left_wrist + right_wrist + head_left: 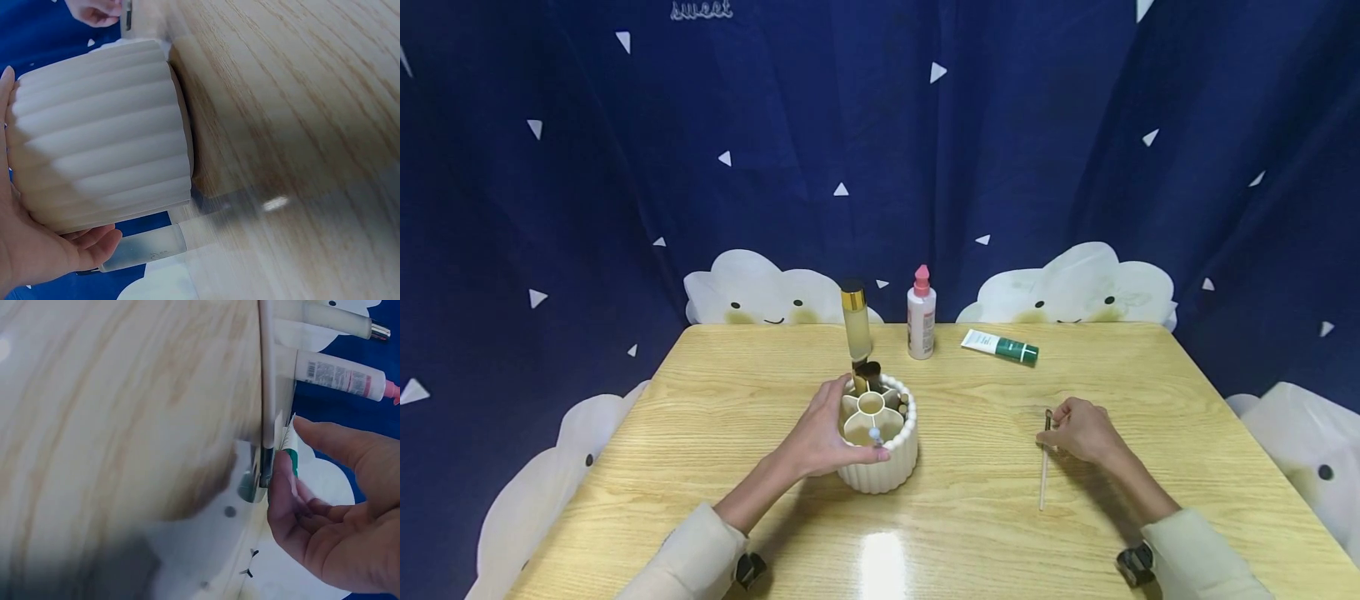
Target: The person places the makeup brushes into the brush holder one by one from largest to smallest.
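Observation:
My left hand [820, 429] grips a white ribbed round organizer [880, 471], thumb on the near side and fingers around the back left. In the left wrist view the organizer [103, 134] stands on the table. Makeup brushes [868, 371] and a stick with a pale blue tip [875, 434] show in its compartments. A thin makeup brush [1043, 479] lies on the table at the right, handle toward me. Above its head end is my right hand [1082, 429]. In the right wrist view, the fingers are beside the brush [267, 381] and the thumb tip is apart from it.
Behind the organizer stands a clear bottle with a gold and black cap [856, 325]. A white pump bottle with a pink top [921, 321] stands to its right. Further right lies a green and white tube [1000, 346]. A dark blue curtain [887, 125] hangs behind the wooden table [737, 375].

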### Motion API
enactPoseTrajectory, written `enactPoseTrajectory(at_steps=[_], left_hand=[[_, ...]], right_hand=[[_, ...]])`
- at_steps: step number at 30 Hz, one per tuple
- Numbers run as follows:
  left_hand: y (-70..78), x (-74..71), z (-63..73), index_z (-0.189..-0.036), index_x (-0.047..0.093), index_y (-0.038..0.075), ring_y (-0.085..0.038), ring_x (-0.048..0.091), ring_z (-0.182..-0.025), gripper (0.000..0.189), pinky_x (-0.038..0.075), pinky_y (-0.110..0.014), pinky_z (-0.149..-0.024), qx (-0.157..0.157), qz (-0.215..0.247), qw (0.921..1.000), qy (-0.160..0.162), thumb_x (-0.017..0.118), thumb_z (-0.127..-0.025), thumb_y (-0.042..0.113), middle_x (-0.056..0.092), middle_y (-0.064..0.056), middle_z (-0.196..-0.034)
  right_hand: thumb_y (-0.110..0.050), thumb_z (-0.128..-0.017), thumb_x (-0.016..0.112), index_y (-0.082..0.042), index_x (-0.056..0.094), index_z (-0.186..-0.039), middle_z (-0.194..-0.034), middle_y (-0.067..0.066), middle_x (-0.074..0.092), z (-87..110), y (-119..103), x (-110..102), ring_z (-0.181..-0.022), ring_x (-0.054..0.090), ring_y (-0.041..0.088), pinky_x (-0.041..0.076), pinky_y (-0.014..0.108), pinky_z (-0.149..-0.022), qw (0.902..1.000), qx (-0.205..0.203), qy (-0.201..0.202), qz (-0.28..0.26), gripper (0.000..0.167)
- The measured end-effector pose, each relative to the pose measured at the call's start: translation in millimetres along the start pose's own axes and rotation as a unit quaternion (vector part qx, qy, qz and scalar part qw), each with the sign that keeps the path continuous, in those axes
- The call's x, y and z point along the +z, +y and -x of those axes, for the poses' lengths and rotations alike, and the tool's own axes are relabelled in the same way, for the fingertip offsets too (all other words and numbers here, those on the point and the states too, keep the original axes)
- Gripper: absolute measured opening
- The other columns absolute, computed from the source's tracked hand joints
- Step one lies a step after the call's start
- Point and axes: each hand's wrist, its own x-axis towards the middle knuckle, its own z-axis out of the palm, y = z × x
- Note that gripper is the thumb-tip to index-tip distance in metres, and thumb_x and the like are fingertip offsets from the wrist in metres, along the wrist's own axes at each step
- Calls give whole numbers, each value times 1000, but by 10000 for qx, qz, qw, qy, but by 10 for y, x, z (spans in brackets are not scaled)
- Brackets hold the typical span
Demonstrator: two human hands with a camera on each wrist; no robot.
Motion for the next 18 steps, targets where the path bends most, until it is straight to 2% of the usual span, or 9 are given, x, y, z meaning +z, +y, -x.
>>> enactPoseTrajectory(at_steps=[3,7,12,14,18], left_hand=[[-1,1,-1,-151,19,14,-27,37,-135,131,37,-51,-108,-5,1,10000,-7,73,-50,78,35,-10,-148],[-3,3,-3,-151,19,14,-27,38,-135,132,38,-51,-108,-9,-4,10000,-19,72,-50,79,36,-9,-148],[-4,-1,-6,-151,20,14,-26,40,-133,132,39,-50,-106,14,-25,10000,11,72,-49,79,37,-9,-147],[-7,-1,-7,-151,20,13,-26,40,-132,131,40,-50,-106,24,-31,10000,25,72,-50,79,37,-8,-146],[-11,5,-7,-151,20,14,-25,41,-132,131,40,-49,-106,17,-68,10000,35,71,-50,79,38,-8,-146]], right_hand=[[-20,-79,73,-2,52,-75,-56,1,58,-18,23,13,-51,45,10,34,24,-51,9999,17,-42,145,28],[-17,-77,70,-15,40,-50,-44,-3,54,-37,37,54,-44,35,8,27,22,-50,9995,-86,-37,310,40],[-12,-75,65,-11,52,-42,-42,-2,57,-59,-4,69,-38,40,7,31,19,-45,9985,-149,-68,524,35],[-10,-73,65,-8,58,-43,-41,-1,58,-70,-28,69,-37,41,7,31,19,-41,9983,-43,-112,562,31],[-8,-72,64,-4,66,-48,-44,1,60,-86,-45,67,-39,52,10,42,21,-41,9985,214,-225,460,24]])
